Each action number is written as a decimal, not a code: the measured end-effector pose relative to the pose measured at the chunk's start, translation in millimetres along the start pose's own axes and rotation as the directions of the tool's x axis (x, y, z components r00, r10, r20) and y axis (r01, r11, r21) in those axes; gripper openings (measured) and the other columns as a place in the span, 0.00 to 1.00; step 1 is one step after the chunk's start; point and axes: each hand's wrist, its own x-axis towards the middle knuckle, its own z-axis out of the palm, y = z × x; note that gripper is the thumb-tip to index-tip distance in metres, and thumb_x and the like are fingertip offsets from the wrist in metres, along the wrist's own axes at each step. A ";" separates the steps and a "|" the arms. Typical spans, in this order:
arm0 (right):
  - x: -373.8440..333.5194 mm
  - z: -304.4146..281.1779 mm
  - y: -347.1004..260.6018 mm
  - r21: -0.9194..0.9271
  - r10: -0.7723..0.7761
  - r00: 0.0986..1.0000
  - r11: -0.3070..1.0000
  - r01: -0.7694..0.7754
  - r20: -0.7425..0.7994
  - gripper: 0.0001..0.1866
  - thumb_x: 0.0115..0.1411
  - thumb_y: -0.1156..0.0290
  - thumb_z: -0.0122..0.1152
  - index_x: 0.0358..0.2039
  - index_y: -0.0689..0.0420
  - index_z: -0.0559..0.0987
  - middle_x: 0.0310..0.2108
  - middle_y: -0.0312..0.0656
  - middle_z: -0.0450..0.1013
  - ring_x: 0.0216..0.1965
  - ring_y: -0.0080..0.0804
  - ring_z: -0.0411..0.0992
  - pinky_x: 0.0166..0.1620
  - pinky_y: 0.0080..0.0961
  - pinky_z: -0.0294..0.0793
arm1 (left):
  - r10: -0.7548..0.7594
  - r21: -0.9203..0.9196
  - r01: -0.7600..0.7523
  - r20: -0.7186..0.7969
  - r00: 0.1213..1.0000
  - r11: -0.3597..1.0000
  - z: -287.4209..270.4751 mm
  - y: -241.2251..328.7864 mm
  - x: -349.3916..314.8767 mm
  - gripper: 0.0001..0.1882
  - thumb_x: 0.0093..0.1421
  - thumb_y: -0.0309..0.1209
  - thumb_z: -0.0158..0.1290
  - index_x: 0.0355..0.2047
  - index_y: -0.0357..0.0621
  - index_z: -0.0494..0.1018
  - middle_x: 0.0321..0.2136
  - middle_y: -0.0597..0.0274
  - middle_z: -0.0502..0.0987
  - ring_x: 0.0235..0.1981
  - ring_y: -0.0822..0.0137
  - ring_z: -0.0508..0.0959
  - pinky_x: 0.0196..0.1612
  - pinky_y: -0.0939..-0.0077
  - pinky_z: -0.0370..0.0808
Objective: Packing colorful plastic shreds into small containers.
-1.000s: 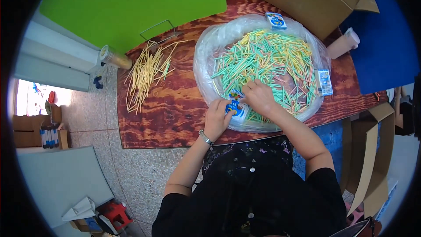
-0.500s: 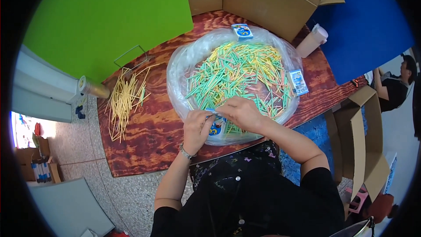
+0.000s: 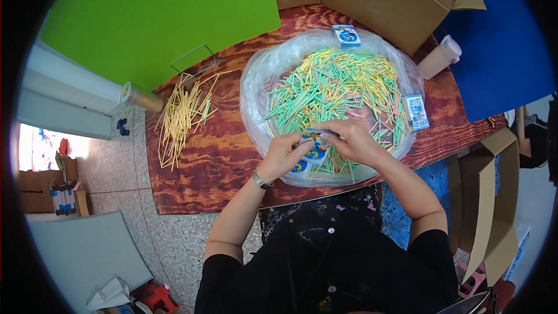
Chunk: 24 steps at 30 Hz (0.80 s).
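A small blue-and-white packet [image 3: 317,146] with a striped top edge is held between my two hands over the near side of a clear plastic bag [image 3: 256,75]. My left hand [image 3: 283,154] pinches the packet's left side. The fingers of my right hand [image 3: 356,141] are closed on its top right edge. Part of another blue packet [image 3: 299,167] shows below my left fingers. Short thin sticks [image 3: 308,90] in green, yellow and pink fill the wide bag. More blue-and-white packets lie on the bag's rim, one at the far side [image 3: 347,35] and one at the right [image 3: 417,112].
Long yellow sticks [image 3: 185,117] lie loose on the table's left [image 3: 215,186], near a clear tube-like stack [image 3: 141,97]. Cardboard boxes [image 3: 386,6] and a pink bottle [image 3: 440,58] stand behind. An open carton [image 3: 485,192] is at right; beyond it sits another person [image 3: 532,139].
My hands have moved slightly apart, and the packet between them now shows more of its face. The whole view has shifted, with the table appearing further right and up.
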 end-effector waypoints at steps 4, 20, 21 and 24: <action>5.0 -8.8 -4.5 -0.035 0.166 0.979 0.986 -0.163 0.114 0.10 0.55 0.72 0.61 0.38 0.59 0.78 0.30 0.49 0.76 0.31 0.48 0.75 0.34 0.36 0.73 | -0.115 -0.100 0.126 0.114 0.987 0.987 11.2 -14.0 -4.0 0.09 0.60 0.29 0.56 0.35 0.34 0.78 0.23 0.70 0.78 0.26 0.84 0.72 0.28 0.85 0.70; -1.2 -35.4 8.5 -0.026 0.035 0.982 0.999 -0.031 0.188 0.11 0.56 0.71 0.61 0.39 0.61 0.77 0.32 0.46 0.77 0.34 0.45 0.75 0.37 0.37 0.73 | 0.039 0.039 -0.035 -0.092 0.995 0.999 29.2 -4.2 -1.0 0.14 0.54 0.30 0.62 0.19 0.37 0.69 0.14 0.67 0.72 0.18 0.80 0.70 0.21 0.80 0.66; 0.7 -44.1 17.1 -0.030 0.035 0.981 0.999 -0.030 0.190 0.11 0.56 0.71 0.61 0.39 0.61 0.77 0.32 0.46 0.77 0.34 0.45 0.75 0.37 0.37 0.73 | 0.048 0.009 -0.047 -0.141 0.989 0.999 29.5 -4.4 -1.3 0.15 0.53 0.30 0.63 0.19 0.38 0.69 0.15 0.67 0.72 0.18 0.81 0.69 0.21 0.81 0.66; -9.9 -72.1 72.7 -0.347 0.327 0.937 0.870 -0.350 -0.126 0.16 0.53 0.64 0.66 0.38 0.61 0.77 0.34 0.49 0.76 0.38 0.46 0.75 0.44 0.39 0.73 | -0.026 -0.082 0.015 -0.142 0.990 0.996 28.5 -5.8 -2.6 0.14 0.51 0.29 0.64 0.20 0.39 0.69 0.17 0.67 0.74 0.19 0.82 0.69 0.21 0.82 0.66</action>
